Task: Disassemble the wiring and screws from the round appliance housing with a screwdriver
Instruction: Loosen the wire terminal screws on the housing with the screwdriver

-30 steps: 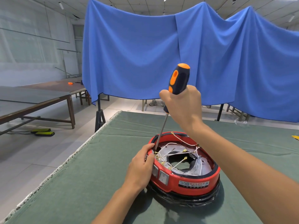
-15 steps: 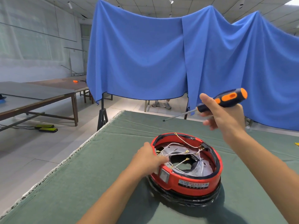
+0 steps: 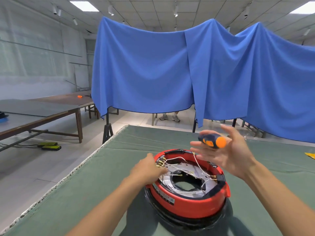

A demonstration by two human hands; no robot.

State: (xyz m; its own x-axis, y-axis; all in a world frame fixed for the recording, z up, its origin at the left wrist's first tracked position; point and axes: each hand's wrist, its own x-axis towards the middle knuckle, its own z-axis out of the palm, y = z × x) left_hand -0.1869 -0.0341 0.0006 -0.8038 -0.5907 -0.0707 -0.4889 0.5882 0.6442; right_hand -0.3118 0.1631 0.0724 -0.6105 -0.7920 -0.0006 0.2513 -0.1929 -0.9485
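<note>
Now that the screwdriver (image 3: 213, 140) has lifted clear of the wiring (image 3: 179, 165) and lies across the right hand (image 3: 226, 153), its grip apart with fingers spread, the left hand (image 3: 148, 169) rests flat-fingered on the red housing (image 3: 190, 204) on the counter (image 3: 95, 184), suggesting a regrip or a finished screw.

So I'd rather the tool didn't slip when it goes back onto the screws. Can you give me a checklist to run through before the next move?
1. Firm grip on the orange-and-dark-blue-handled screwdriver: not ok. It lies loosely across the spread fingers of the right hand.
2. Blade aimed at a screw: cannot tell. The shaft is hidden behind the handle.
3. Round red plastic appliance housing steadied: ok. The left hand rests on its rim.
4. Housing flat on the green cloth-covered table: ok.
5. White wires out of the way: not ok. They cross the open middle.
6. Screws remaining: cannot tell.
</note>
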